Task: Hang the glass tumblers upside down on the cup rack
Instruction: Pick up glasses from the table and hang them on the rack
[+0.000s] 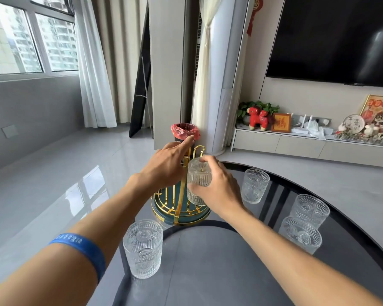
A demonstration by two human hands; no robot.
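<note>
While the right hand grips an inverted tumbler at the cup rack, left hand, fingers spread, seemingly steadies it; better lower straight, keeping the peg centred.

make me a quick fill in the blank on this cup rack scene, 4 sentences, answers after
1. The right hand holds a glass tumbler turned ____ over the cup rack.
2. The left hand rests at the rack's ____ prongs.
3. ____ tumblers stand upright on the table.
4. The left forearm wears a ____ wristband.

Missing words: upside down; gold; four; blue
</note>
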